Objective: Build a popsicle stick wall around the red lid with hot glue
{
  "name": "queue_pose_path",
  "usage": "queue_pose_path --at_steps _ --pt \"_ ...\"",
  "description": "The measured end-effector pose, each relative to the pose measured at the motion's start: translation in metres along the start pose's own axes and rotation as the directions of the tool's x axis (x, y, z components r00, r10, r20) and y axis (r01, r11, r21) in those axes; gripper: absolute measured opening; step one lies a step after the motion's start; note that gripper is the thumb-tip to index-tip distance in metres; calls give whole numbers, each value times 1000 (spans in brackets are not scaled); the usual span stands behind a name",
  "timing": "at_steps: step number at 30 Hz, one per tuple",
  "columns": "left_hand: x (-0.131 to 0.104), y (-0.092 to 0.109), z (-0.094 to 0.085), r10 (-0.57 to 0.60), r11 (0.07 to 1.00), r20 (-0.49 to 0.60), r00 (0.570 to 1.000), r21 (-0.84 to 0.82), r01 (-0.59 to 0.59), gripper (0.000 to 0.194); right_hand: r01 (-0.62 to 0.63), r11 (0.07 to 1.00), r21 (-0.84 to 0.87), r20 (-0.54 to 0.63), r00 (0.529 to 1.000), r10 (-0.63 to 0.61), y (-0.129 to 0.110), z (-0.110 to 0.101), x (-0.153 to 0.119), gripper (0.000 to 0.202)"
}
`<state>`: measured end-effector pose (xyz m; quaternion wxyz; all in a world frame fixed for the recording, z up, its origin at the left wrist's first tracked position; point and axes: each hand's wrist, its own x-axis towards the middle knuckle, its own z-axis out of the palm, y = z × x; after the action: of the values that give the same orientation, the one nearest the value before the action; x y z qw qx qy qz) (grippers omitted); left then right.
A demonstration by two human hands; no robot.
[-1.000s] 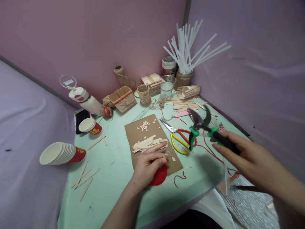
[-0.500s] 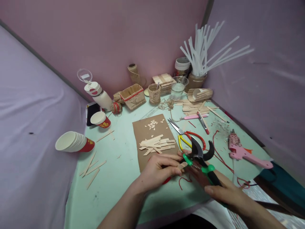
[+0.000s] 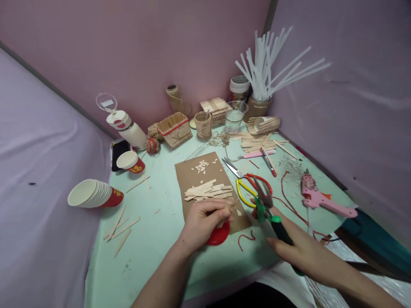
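Observation:
My left hand (image 3: pixel 202 222) is closed in a pinch on a wooden craft stick (image 3: pixel 230 205), whose rounded tip pokes past the fingers. A round red lid (image 3: pixel 219 237) lies partly under that hand. My right hand (image 3: pixel 297 248) grips pruning shears (image 3: pixel 263 210) with green and black handles; the blades are blurred and point up and away, apart from the stick. Beneath the left hand, a brown cardboard sheet (image 3: pixel 183 171) bears a pile of cut stick pieces (image 3: pixel 207 190) and small wood chips (image 3: pixel 202 167). Red-and-yellow-handled scissors (image 3: pixel 246 179) lie just beyond the shears.
Paper cups (image 3: pixel 86 194) and loose sticks (image 3: pixel 120 229) are on the left. A pink glue gun (image 3: pixel 324 203) lies right, near red cord (image 3: pixel 290 209). Along the back stand a white bottle (image 3: pixel 130 132), a stick basket (image 3: pixel 175 130), a water cup (image 3: pixel 234 119) and white glue sticks (image 3: pixel 265 68).
The shears have moved away from the craft stick and turned more upright. My left hand has drawn slightly left with the stick, baring more of the red lid. The view has shifted a little.

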<state>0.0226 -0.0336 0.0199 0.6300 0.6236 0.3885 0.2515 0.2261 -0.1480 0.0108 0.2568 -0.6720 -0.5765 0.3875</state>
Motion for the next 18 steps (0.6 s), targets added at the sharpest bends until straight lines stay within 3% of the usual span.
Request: queue_pose_path --at_steps 3,10,18 --pt "0 -3 -2 2 997 -78 997 73 4 18 -4 986 -165 2 1000 4 -9 -4 5 70" --pt "1 -13 0 191 959 -186 964 244 -143 14 32 942 -335 -72 996 -60 -3 -1 11 67" --pt "3 -17 1 242 942 -165 956 275 -191 14 -12 921 -389 -77 997 -20 -4 -5 16 69"
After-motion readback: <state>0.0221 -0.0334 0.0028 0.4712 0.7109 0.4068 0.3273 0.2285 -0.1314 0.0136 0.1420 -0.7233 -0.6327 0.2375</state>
